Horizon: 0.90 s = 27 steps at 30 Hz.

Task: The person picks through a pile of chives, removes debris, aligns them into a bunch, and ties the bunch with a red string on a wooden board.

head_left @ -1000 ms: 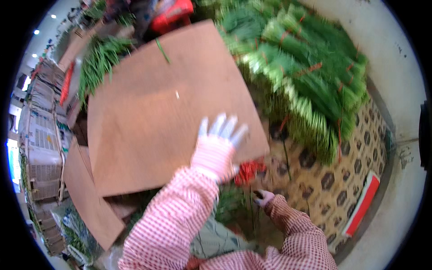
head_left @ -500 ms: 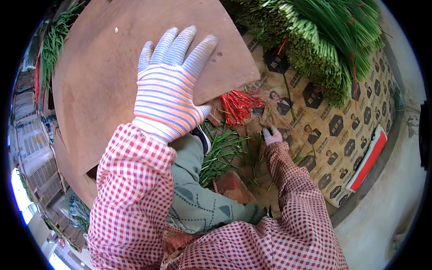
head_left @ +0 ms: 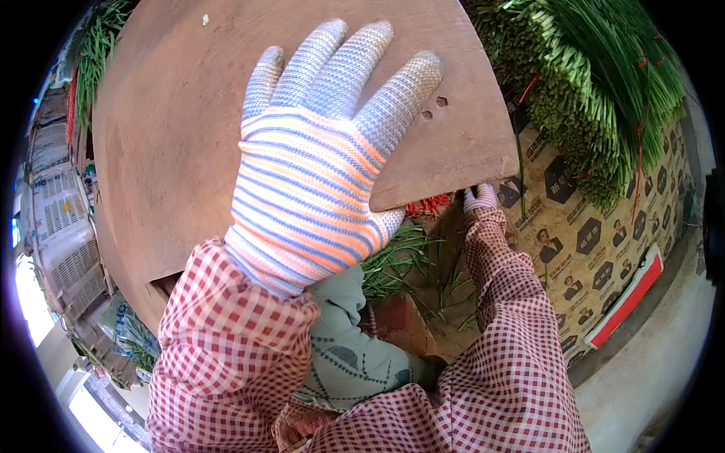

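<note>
My left hand [head_left: 317, 151], in a striped knit glove, lies flat on a brown wooden board [head_left: 174, 143] with its fingers spread. Its thumb hangs at the board's near edge. Lower and to the right, my right hand [head_left: 481, 198], also gloved, reaches in at the board's right corner. Its fingertips are partly hidden by that edge, and whether they hold anything does not show. Beside it, a bunch of red ties [head_left: 429, 205] peeks out from below the board, mostly covered. Loose green leaves [head_left: 400, 260] lie on the floor below.
Large bundles of long green stalks [head_left: 574, 90] are piled at the upper right on a printed brown sheet [head_left: 551, 264]. A red and white strip [head_left: 627, 302] lies along its edge by the wall. More greens [head_left: 94, 57] and a pale plastic crate [head_left: 64, 219] stand at the left.
My right hand has moved forward to the board's corner. The board and left hand look larger and closer, and the board now covers most of the red ties. The view has shifted.
</note>
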Motion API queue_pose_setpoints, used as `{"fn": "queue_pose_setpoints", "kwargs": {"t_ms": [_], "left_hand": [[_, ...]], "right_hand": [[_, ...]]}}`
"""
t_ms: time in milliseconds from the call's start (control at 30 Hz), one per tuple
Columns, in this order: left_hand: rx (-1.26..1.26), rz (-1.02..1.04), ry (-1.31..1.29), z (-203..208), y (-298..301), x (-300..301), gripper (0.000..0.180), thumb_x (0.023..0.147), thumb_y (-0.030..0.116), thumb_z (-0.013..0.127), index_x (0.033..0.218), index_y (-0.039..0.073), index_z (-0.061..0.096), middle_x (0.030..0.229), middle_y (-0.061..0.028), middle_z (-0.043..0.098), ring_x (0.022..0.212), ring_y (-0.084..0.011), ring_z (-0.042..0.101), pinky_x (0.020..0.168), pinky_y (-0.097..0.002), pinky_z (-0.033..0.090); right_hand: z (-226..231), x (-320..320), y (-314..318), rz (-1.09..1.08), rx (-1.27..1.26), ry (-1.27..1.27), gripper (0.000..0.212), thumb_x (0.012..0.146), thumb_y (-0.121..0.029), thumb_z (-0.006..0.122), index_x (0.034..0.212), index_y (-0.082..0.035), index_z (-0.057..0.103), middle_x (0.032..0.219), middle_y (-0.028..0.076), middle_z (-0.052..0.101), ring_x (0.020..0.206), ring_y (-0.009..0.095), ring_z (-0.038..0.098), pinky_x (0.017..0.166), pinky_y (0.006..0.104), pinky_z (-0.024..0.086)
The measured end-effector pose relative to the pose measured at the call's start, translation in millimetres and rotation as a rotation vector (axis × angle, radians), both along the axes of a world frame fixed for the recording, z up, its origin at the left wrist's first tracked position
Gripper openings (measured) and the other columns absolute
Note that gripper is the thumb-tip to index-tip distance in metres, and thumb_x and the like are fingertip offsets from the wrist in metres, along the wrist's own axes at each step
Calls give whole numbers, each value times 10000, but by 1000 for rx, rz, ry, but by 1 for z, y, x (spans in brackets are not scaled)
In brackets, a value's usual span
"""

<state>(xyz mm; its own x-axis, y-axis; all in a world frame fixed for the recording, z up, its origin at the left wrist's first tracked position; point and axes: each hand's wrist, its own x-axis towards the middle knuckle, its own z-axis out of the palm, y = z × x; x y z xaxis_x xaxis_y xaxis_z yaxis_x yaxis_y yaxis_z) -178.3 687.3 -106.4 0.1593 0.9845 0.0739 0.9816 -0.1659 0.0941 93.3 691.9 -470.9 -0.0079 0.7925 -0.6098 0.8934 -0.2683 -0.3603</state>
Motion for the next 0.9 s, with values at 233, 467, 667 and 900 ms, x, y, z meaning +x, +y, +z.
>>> {"fn": "queue_pose_setpoints", "kwargs": {"t_ms": [233,467,667,900], "left_hand": [[29,13,9,-5,4,5,955,494,301,861,1358,249,455,1386,-133,437,1307,-347,381,1083,-543,253],[179,-108,110,-24,22,-3,894,545,306,822,1353,194,456,1372,-168,429,1293,-395,374,1082,-539,250],[124,-81,258,-28,4,-20,888,572,336,811,1364,177,440,1385,-168,420,1311,-385,353,1093,-532,233],[-38,-20,86,1,0,6,875,621,335,778,1382,125,400,1419,-164,382,1347,-372,298,1111,-527,194]], "right_hand": [[-27,48,-21,-158,125,187,439,873,-229,620,1208,40,530,1182,210,586,1088,327,563,906,373,460],[-97,56,-105,-386,-144,309,314,809,-78,690,1088,-21,556,959,62,642,854,163,577,795,330,491],[-44,-18,-109,-200,-104,94,392,778,-84,733,1110,-8,539,1046,113,618,923,191,580,817,348,493],[13,1,-92,-22,-151,97,365,924,-258,565,1201,-21,555,1175,177,590,1072,319,564,928,363,447]]}}
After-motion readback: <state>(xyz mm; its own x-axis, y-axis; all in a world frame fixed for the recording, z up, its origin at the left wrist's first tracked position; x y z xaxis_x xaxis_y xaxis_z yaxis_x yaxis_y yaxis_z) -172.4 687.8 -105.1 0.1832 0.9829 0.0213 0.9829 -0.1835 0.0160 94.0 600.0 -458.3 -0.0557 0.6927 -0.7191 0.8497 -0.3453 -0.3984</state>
